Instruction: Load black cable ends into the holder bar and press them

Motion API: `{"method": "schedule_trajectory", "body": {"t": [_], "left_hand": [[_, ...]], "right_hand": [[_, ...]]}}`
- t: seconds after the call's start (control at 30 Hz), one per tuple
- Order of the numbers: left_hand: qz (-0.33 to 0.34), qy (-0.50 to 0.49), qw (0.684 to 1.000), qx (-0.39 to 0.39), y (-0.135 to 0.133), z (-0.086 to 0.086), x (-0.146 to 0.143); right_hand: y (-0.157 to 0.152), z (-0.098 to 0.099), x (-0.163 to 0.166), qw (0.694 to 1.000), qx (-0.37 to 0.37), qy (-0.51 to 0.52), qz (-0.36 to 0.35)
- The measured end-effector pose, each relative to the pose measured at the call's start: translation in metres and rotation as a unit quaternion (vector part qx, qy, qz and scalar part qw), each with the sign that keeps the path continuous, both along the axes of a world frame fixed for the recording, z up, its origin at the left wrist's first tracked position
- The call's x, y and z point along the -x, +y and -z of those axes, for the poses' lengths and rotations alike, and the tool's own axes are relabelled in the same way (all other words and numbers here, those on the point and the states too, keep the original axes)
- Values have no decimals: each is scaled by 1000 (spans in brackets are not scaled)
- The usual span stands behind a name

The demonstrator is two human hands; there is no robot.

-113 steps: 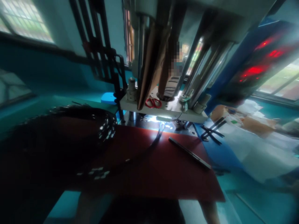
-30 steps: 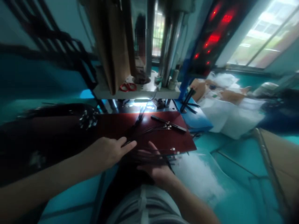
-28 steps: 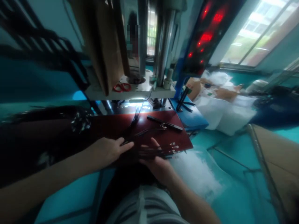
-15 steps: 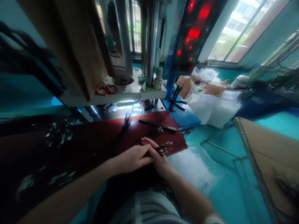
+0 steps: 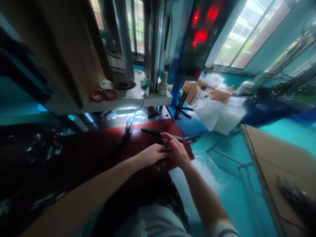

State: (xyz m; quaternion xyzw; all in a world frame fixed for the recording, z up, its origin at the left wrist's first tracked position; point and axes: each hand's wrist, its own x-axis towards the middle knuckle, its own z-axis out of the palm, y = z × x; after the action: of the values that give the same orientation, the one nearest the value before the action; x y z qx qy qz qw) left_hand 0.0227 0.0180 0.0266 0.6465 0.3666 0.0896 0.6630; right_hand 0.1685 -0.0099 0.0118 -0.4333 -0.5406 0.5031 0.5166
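My left hand is closed above the front right of a dark red board, around black cables that its fingers mostly hide. My right hand faces it with fingers stretched and held together, its palm beside the left fingertips where the cable ends sit. Blur hides whether the palm touches them. Just beyond the hands, small shiny metal ends of more cables lie on the board. A flat black bar lies behind them, partly covered by the right fingers.
A press with steel columns stands behind the board; red-handled scissors rest on its ledge. Dark cables lie at its lit opening. A panel with red lights hangs above. White sacks and a cardboard-topped stand are rightward.
My right hand has come away from its grip on the cables, rising with fingers straightened. My left hand stays closed. The cable ends that stuck out rightward are now mostly hidden. The view has shifted slightly.
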Motion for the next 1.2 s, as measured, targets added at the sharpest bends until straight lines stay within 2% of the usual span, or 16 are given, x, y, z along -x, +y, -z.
{"method": "schedule_trajectory", "body": {"t": [0.23, 0.4, 0.53, 0.63, 0.7, 0.77, 0.83, 0.93, 1.07, 1.13, 1.2], "left_hand": [[-32, -53, 998, 15, 0, 5, -16], [-15, -116, 991, 71, 7, 10, -9], [50, -108, 983, 142, 12, 16, -4], [100, -93, 970, 202, 15, 20, -4], [76, -85, 973, 201, 17, 20, -6], [21, -84, 981, 175, 18, 20, -8], [-26, -88, 986, 139, 18, 20, -10], [-57, -82, 990, 100, 15, 21, -12], [-71, -78, 990, 96, 11, 26, -14], [-82, -77, 989, 91, 10, 29, -14], [-108, -78, 988, 81, 11, 30, -14]], "right_hand": [[1, 1, -1, 994, -67, -85, -22], [2, 3, 1, 995, -86, -37, -29], [2, 3, 2, 985, -154, -6, -79], [5, 1, -1, 980, -168, -6, -102], [8, 2, -4, 985, -153, 13, -79], [12, 7, -7, 991, -124, 23, -48], [15, 13, -8, 996, -84, -2, -34], [15, 21, -4, 995, -47, -75, -38], [15, 21, 2, 991, -44, -117, -50], [21, 18, -3, 988, -47, -130, -68], [31, 14, -15, 980, -66, -182, -52]]}}
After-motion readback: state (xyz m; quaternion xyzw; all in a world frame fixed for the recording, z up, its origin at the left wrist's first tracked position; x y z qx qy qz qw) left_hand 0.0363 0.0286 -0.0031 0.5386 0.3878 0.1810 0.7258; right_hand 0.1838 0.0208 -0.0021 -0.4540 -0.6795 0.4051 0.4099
